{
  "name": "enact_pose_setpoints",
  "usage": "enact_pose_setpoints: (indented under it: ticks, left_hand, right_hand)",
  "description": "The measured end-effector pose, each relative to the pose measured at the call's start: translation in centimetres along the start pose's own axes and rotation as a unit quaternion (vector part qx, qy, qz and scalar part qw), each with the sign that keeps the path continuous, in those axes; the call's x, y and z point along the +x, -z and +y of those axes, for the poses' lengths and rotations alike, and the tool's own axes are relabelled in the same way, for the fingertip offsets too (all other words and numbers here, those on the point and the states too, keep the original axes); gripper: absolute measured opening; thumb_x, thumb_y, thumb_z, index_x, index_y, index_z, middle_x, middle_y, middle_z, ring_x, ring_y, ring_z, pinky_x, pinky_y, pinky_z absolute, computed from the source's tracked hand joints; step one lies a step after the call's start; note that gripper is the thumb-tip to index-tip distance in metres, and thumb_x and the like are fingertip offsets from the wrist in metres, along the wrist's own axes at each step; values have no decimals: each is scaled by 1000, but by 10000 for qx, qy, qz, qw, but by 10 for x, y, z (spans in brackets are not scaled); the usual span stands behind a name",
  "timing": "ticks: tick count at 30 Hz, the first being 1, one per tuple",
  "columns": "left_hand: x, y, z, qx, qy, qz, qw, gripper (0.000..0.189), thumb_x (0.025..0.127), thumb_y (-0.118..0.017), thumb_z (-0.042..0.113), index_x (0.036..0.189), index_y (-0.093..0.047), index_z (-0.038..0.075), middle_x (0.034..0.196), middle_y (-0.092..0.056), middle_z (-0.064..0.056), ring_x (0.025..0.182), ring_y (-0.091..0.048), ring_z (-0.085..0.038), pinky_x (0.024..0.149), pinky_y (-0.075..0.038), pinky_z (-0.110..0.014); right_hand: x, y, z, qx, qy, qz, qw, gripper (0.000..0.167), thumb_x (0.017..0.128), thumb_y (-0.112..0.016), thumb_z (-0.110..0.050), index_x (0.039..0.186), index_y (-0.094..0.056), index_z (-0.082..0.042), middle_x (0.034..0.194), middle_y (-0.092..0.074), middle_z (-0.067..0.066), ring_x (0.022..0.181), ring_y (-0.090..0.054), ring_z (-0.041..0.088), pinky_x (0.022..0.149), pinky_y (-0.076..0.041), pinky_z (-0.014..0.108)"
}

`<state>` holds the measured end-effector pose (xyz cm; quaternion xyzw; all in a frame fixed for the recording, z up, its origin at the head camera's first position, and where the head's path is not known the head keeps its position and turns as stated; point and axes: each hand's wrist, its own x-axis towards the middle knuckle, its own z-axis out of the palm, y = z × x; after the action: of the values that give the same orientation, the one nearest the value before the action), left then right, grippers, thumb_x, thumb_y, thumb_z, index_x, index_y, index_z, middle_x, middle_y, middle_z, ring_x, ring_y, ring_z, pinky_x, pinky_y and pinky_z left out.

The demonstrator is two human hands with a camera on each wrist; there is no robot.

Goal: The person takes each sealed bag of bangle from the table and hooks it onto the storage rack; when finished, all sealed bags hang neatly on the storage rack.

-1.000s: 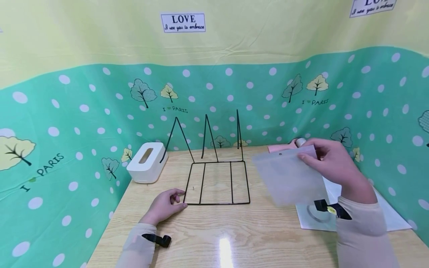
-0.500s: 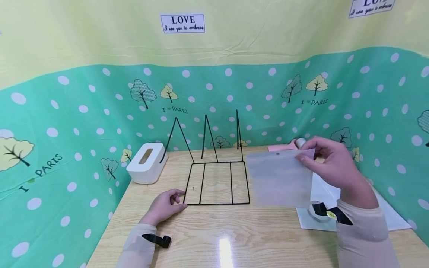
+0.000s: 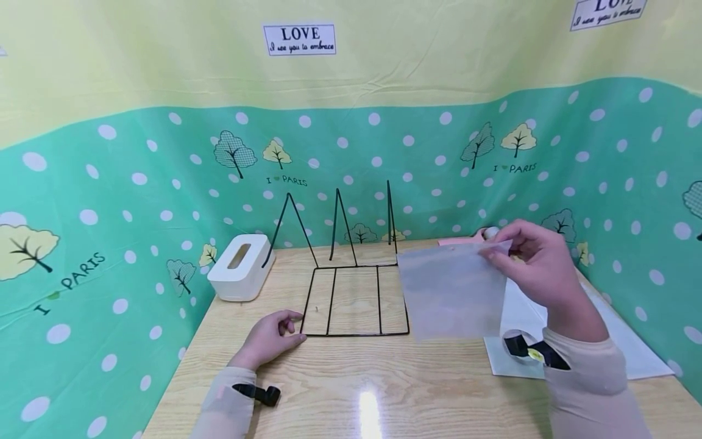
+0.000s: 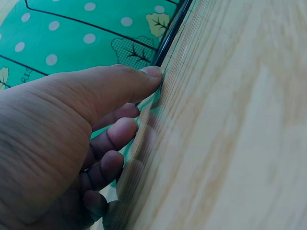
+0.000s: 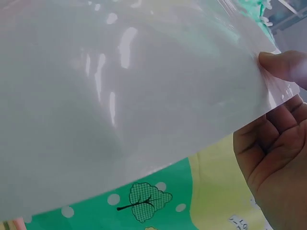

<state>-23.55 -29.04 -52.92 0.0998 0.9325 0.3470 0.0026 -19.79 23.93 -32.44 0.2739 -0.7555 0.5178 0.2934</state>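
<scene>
A black wire rack with several bars in its flat base and three pointed uprights at the back stands mid-table. At its near left corner, my left hand pinches the wire; the left wrist view shows the thumb on the bar end, other fingers curled below. My right hand pinches the upper right corner of a frosted, see-through plastic bag between thumb and fingers. The bag hangs spread out just above the table and overlaps the rack's right side in the head view.
A white tissue box stands left of the rack. On the right lie white sheets with a clear ring-shaped roll on them, partly behind the right wrist camera. A pink item lies at the back. Patterned cloth encloses the table.
My right hand has carried the bag a little left, towards the rack, and the bag has turned to hang straighter. My left hand and the rack have stayed still.
</scene>
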Motion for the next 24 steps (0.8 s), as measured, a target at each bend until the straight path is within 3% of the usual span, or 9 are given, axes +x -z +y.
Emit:
enact_pose_setpoints:
  ticks: [8,13,24]
  left_hand:
    - [-1,1,2,-25,63,-23,10000,43,84,-90,36,122,-73,25,88,-62,10,74,-56,-12,69,-45,-29]
    - [-1,2,3,-42,31,-26,10000,44,85,-90,35,123,-73,23,88,-62,9,74,-55,-12,69,-45,-29]
    - [-3,8,6,-474,-181,54,9987,51,84,-92,31,127,-69,17,106,-59,-2,90,-54,-21,78,-47,-32]
  right_hand:
    - [1,-14,2,360,-89,77,9993,20,83,-72,23,93,-69,6,97,-73,3,71,-64,13,61,-50,19]
    - [1,-25,4,794,87,69,9968,20,83,-72,23,92,-66,7,85,-68,6,63,-56,12,56,-45,21]
    - [1,-49,2,531,-205,46,9984,17,86,-74,16,92,-66,3,79,-68,8,60,-55,15,54,-45,24]
